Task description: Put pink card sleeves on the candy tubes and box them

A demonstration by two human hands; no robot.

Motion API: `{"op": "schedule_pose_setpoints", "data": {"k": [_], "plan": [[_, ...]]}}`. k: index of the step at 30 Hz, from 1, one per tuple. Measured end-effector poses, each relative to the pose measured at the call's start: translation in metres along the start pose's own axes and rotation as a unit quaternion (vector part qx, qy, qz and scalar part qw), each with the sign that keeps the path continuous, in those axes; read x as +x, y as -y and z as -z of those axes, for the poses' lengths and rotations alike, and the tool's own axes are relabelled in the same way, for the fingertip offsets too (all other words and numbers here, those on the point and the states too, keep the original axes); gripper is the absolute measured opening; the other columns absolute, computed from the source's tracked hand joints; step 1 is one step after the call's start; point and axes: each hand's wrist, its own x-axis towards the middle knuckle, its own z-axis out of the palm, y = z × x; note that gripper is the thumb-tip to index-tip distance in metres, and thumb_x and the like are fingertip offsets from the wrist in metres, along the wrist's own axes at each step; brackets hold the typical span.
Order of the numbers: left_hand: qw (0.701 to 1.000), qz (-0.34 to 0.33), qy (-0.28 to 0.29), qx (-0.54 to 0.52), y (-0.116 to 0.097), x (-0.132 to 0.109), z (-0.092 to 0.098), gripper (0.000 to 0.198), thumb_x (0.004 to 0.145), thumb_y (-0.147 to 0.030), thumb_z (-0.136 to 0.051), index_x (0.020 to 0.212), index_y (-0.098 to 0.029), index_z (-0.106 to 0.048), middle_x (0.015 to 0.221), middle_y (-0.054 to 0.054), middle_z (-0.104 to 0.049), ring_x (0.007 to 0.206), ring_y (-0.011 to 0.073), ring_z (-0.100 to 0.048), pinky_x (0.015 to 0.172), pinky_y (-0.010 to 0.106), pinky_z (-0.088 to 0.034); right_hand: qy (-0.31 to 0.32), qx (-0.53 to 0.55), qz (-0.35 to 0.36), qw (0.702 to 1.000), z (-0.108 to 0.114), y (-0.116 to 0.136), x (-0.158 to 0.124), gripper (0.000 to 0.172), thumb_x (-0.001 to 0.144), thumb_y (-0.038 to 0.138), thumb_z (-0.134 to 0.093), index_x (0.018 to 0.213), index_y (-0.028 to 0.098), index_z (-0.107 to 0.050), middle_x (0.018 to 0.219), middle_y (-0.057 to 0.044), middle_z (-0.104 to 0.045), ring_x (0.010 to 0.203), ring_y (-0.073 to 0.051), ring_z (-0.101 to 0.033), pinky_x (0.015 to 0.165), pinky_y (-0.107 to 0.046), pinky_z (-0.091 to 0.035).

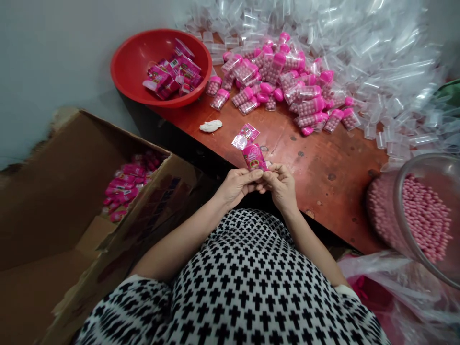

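Fingertips (265,175) of left hand (235,186) and right hand (282,184) are being pinched around a pink labelled tube (254,157), held upright over the table edge (323,177). Beyond, capped tubes (287,81) and a red bowl (132,62) are being left lying.

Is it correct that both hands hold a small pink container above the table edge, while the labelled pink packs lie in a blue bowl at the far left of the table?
Not quite. The bowl is red, not blue, as the head view shows. The rest holds: the left hand and right hand hold the small pink container at the table edge, and the labelled pink packs lie in that bowl.
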Motion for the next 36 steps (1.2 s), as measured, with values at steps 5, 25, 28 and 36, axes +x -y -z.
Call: {"op": "schedule_pose_setpoints", "data": {"k": [5, 25, 28, 36], "plan": [[0.941, -0.259, -0.202, -0.075, -0.048, -0.029, 0.038, 0.04, 0.087, -0.054, -0.059, 0.097, -0.017, -0.071, 0.098, 0.005, -0.075, 0.091, 0.0177, -0.069, 0.085, 0.032, -0.055, 0.009, -0.015, -0.012, 1.0, 0.0, 0.005, 0.0, 0.041, 0.072, 0.052, -0.073, 0.083, 0.022, -0.048, 0.065, 0.003, -0.07, 0.047, -0.01, -0.063, 0.042, -0.019, -0.049], [0.784, -0.329, -0.176, 0.496, -0.025, 0.101, 0.057, 0.013, 0.08, -0.018, -0.067, 0.085, -0.027, -0.075, 0.121, 0.003, -0.069, 0.138, 0.0223, -0.039, 0.121, 0.046, -0.008, -0.009, -0.15, 0.036, 0.988, 0.015, 0.019, 0.03, 0.036, 0.079, 0.054, -0.066, 0.079, 0.019, -0.057, 0.067, 0.001, -0.066, 0.053, -0.009, -0.059, 0.048, -0.02, -0.048], [0.798, -0.345, -0.172, 0.463, -0.021, 0.09, 0.046, 0.015, 0.08, -0.016, -0.068, 0.085, -0.028, -0.075, 0.123, 0.002, -0.068, 0.138, 0.0208, -0.04, 0.121, 0.044, -0.011, -0.056, -0.118, 0.069, 0.989, 0.006, 0.016, 0.054, 0.043, 0.073, 0.054, -0.071, 0.095, 0.021, -0.055, 0.091, -0.001, -0.066, 0.069, -0.01, -0.062, 0.054, -0.02, -0.05], [0.896, -0.276, -0.147, 0.316, -0.018, 0.054, 0.017, 0.036, 0.074, -0.038, -0.077, 0.106, -0.022, -0.073, 0.115, 0.007, -0.071, 0.111, 0.0253, -0.063, 0.105, 0.042, -0.045, 0.005, -0.073, 0.07, 0.995, 0.006, 0.026, 0.085, 0.048, 0.071, 0.045, -0.074, 0.105, 0.023, -0.047, 0.058, 0.012, -0.045, 0.049, -0.007, -0.047, 0.046, -0.017, -0.039]]}}
